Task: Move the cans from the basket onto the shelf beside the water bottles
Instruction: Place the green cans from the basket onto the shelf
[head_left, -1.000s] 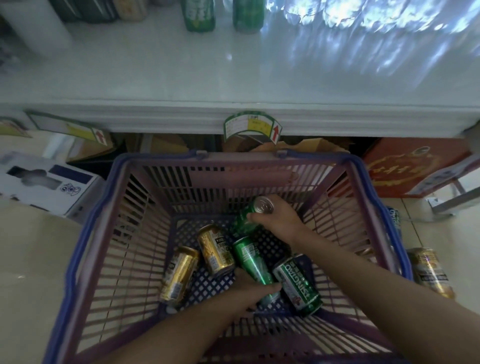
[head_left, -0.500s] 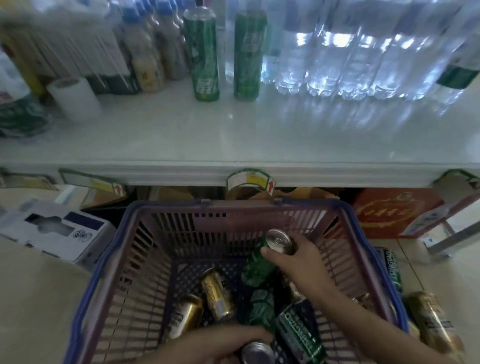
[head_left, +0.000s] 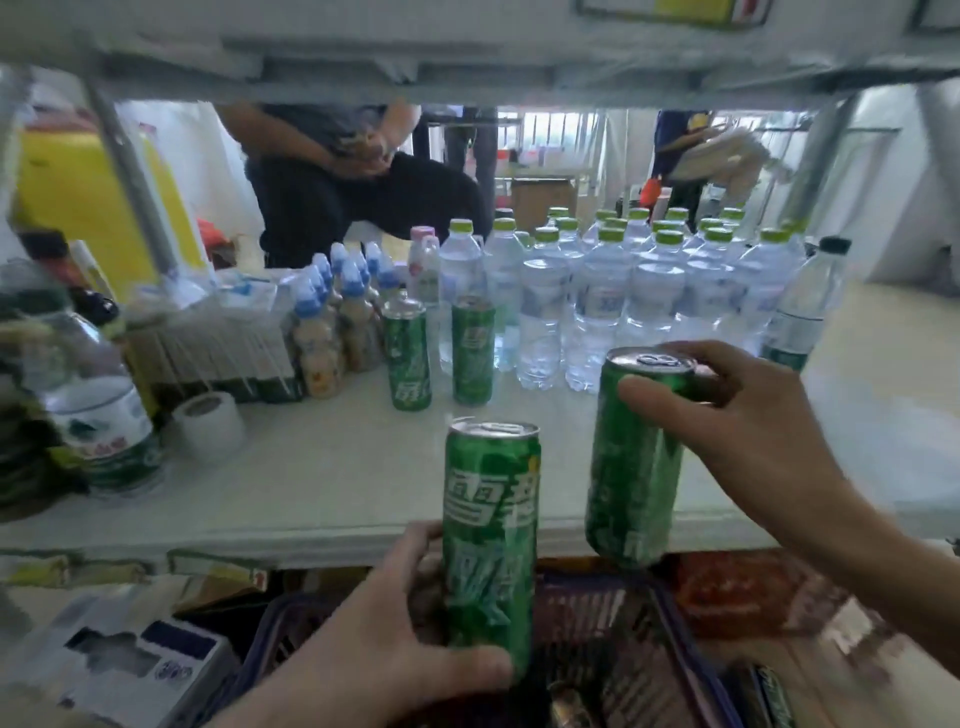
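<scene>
My left hand grips a tall green can around its lower half, upright, above the basket. My right hand holds a second green can from its top and side, slightly tilted, over the shelf's front edge. Two more green cans stand on the white shelf, just left of a block of clear water bottles with green caps. The purple basket sits below the shelf, partly hidden by my hands.
Small blue-capped bottles, a tape roll and a large bottle crowd the shelf's left side. Another shelf board hangs overhead. A white box lies on the floor at left. People stand behind the shelf.
Both hands have lifted out of the basket, each holding a green can, up to shelf height. My view has tilted up from the basket to the shelf.
</scene>
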